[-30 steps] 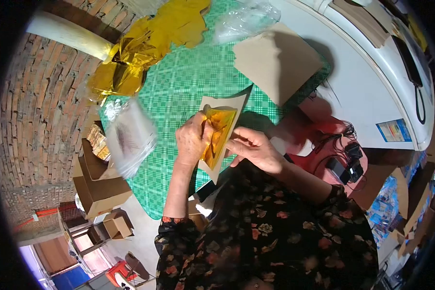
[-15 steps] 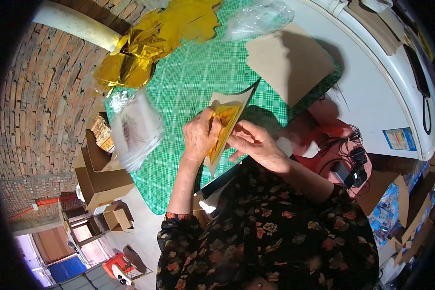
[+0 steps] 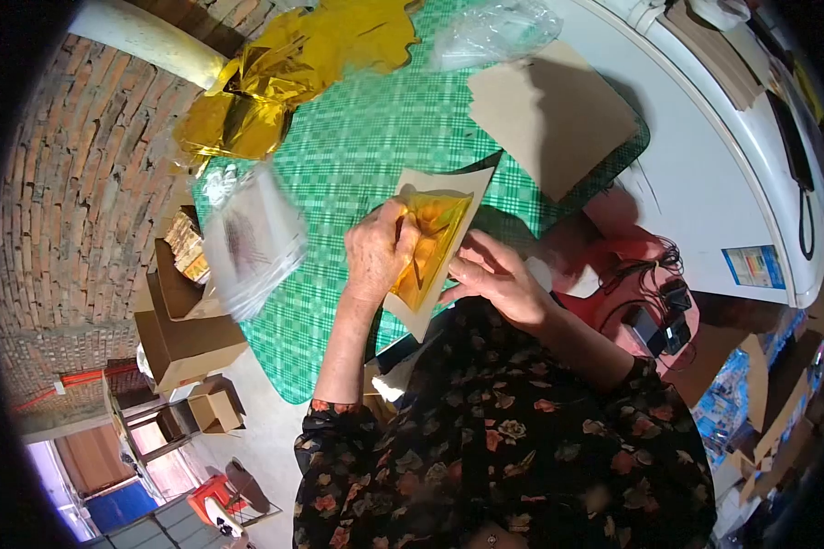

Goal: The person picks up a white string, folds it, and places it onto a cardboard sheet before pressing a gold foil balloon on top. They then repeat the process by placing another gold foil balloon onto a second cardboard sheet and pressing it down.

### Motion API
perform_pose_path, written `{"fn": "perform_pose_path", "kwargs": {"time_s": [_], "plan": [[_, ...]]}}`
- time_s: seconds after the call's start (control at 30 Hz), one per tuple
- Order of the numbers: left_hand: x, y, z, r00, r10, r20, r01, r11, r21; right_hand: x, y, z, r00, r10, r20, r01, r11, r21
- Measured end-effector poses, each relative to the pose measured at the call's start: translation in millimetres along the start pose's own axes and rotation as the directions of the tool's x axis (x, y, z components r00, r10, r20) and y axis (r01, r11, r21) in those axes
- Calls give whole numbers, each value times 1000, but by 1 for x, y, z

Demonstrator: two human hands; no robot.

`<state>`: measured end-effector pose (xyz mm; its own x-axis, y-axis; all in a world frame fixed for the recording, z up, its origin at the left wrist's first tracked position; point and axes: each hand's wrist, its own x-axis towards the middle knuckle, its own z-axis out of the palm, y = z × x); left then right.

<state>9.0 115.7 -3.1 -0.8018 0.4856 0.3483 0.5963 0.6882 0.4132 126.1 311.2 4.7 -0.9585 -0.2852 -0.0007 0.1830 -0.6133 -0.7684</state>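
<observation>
A beige card (image 3: 471, 192) with a shiny gold sheet (image 3: 437, 240) on its face is tilted up over the green checked tablecloth (image 3: 357, 137). My left hand (image 3: 375, 252) has its fingers curled on the gold sheet's left side, gripping it against the card. At the card's right edge is my right hand (image 3: 499, 277), thumb and fingers bent around that edge; some fingertips are hidden behind the card. A dark flat edge shows beneath the card.
Crumpled gold foil (image 3: 311, 55) and a clear plastic bag (image 3: 494, 35) lie at the table's far side. Beige sheets (image 3: 558, 119) are at right, clear sleeves (image 3: 254, 242) at left. Cardboard boxes (image 3: 188, 343) stand beyond the left edge; cables (image 3: 673, 293) lie on something red at right.
The card has turned so that more of its gold face shows. My right hand has shifted slightly right and down along its edge; my left hand keeps its grip.
</observation>
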Motion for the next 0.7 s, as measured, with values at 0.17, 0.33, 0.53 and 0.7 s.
{"fn": "perform_pose_path", "kwargs": {"time_s": [0.17, 0.33, 0.53, 0.7], "plan": [[1, 1, 0, 999, 38, -3, -38, 999, 20, -14, 4, -6, 991, 56, -122, -64, 996, -69], [1, 1, 2, 997, 73, 0, -73, 995, 72, -45, 3, -13, 954, 103, -281, -190, 934, -302], [1, 2, 4, 995, 88, -37, -85, 993, 80, -79, 15, -17, 919, -61, -388, -175, 822, -542], [0, 1, 7, 995, 89, -41, -84, 990, 116, -89, 30, -16, 926, -99, -366, -177, 741, -648]]}}
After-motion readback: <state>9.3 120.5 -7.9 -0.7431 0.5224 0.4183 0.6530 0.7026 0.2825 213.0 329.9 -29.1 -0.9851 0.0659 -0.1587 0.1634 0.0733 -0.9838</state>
